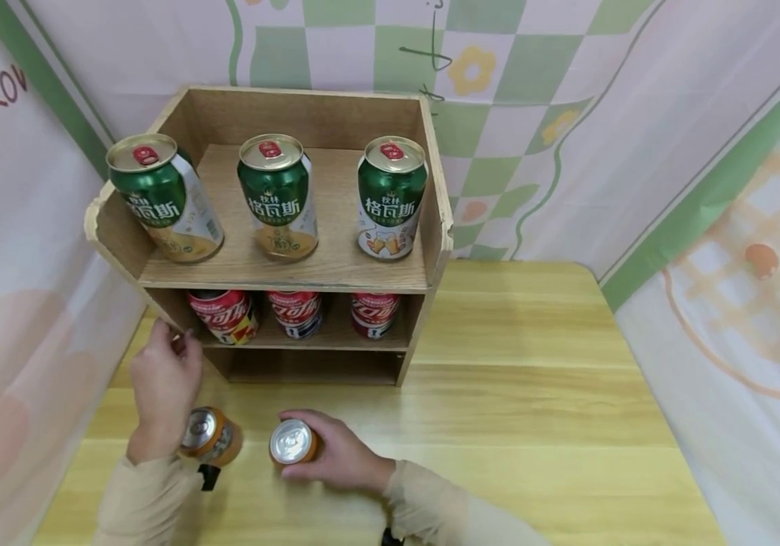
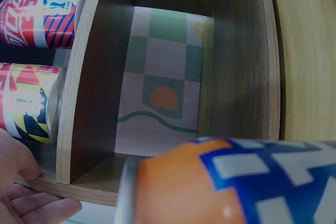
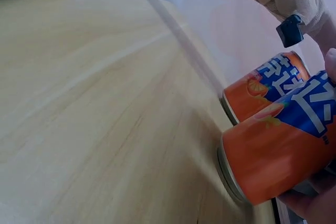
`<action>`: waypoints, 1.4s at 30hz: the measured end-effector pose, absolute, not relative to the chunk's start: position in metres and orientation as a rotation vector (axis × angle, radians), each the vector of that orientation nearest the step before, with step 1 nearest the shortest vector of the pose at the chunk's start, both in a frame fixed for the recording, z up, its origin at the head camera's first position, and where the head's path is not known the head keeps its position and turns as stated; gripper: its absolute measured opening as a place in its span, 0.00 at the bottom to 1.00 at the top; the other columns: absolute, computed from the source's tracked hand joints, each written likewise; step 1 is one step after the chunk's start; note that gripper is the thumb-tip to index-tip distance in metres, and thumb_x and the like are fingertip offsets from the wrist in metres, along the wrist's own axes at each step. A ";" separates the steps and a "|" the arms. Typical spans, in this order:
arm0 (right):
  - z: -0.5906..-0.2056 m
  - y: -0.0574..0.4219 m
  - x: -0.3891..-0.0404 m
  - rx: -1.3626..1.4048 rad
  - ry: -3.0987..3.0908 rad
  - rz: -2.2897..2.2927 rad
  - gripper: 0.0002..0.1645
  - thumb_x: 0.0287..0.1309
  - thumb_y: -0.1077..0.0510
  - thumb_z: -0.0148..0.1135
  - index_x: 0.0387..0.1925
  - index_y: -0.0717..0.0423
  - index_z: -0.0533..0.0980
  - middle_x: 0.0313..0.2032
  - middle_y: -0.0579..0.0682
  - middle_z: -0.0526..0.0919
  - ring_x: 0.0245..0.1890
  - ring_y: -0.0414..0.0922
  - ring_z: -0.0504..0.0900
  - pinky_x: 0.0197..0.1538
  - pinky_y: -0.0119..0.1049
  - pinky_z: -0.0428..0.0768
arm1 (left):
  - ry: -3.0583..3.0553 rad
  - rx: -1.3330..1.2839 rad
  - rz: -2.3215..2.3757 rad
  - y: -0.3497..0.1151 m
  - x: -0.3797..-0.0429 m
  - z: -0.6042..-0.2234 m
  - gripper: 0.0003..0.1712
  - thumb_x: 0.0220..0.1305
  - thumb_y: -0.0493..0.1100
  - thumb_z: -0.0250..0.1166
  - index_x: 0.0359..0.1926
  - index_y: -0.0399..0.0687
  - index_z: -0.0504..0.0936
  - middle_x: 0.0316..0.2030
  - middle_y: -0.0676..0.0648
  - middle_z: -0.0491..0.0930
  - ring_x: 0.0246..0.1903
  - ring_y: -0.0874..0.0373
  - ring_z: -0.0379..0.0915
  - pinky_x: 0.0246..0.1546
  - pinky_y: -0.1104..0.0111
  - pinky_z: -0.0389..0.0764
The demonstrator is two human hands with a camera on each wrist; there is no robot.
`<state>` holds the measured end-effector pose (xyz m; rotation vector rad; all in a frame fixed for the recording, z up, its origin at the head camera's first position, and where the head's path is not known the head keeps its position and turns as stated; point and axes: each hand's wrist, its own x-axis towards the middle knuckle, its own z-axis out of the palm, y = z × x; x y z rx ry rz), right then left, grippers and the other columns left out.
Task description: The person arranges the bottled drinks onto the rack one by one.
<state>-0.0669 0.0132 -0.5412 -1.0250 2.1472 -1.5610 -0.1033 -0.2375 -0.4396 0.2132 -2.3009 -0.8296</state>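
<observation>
My left hand pinches the left side panel of a small wooden shelf, thumb inside and fingers outside, as the left wrist view shows. With my right hand I grip an orange soda can, fingers on its far side and thumb on its near side. It stands upright in front of the shelf, its base at the tabletop in the right wrist view. A second orange soda can stands beside my left wrist; in the left wrist view this can covers the lower right.
Three green-and-white cans stand on the shelf's top tier, the left one close to the side panel. Three red cola cans occupy the middle tier. The bottom tier shows bare wood. Patterned cloth hangs behind and beside the table.
</observation>
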 end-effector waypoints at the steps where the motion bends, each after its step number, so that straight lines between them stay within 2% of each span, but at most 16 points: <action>1: -0.540 0.013 -0.067 -1.008 2.138 -1.569 0.44 0.52 0.57 0.79 0.69 0.54 0.70 0.65 0.52 0.78 0.64 0.43 0.75 0.70 0.36 0.70 | -2.298 0.209 -0.827 -0.238 -0.104 -0.440 0.09 0.65 0.30 0.58 0.43 0.25 0.77 0.33 0.25 0.84 0.29 0.30 0.83 0.28 0.40 0.84; 15: -0.533 0.011 -0.072 -1.006 2.116 -1.627 0.41 0.52 0.59 0.79 0.66 0.59 0.72 0.61 0.56 0.80 0.62 0.42 0.77 0.68 0.37 0.73 | -2.287 0.208 -0.811 -0.240 -0.104 -0.441 0.08 0.64 0.31 0.59 0.41 0.26 0.77 0.31 0.26 0.84 0.28 0.30 0.83 0.26 0.40 0.82; 24: -0.522 0.012 -0.082 -0.780 2.150 -1.736 0.41 0.51 0.61 0.79 0.66 0.58 0.72 0.60 0.52 0.81 0.61 0.42 0.78 0.69 0.40 0.73 | -2.297 0.218 -0.830 -0.239 -0.106 -0.440 0.09 0.64 0.32 0.58 0.41 0.28 0.78 0.31 0.27 0.84 0.29 0.30 0.83 0.27 0.39 0.82; 28: -0.519 0.012 -0.087 -0.701 2.191 -1.750 0.41 0.53 0.59 0.78 0.67 0.55 0.71 0.59 0.51 0.81 0.61 0.45 0.78 0.68 0.41 0.73 | -2.298 0.225 -0.838 -0.239 -0.105 -0.440 0.09 0.64 0.32 0.58 0.41 0.27 0.78 0.32 0.26 0.84 0.29 0.30 0.83 0.28 0.39 0.82; 35: -0.515 0.013 -0.104 -0.618 2.197 -1.819 0.40 0.57 0.61 0.75 0.69 0.61 0.69 0.58 0.54 0.80 0.60 0.48 0.78 0.67 0.40 0.74 | -2.300 0.211 -0.834 -0.239 -0.106 -0.442 0.08 0.64 0.31 0.58 0.42 0.27 0.77 0.32 0.26 0.84 0.30 0.30 0.83 0.27 0.40 0.83; 42: -0.513 0.016 -0.116 -0.585 2.308 -1.806 0.34 0.56 0.59 0.76 0.63 0.62 0.73 0.53 0.56 0.83 0.55 0.48 0.81 0.61 0.39 0.79 | -2.301 0.220 -0.841 -0.239 -0.105 -0.441 0.09 0.64 0.30 0.58 0.42 0.27 0.78 0.33 0.26 0.84 0.31 0.30 0.84 0.29 0.40 0.83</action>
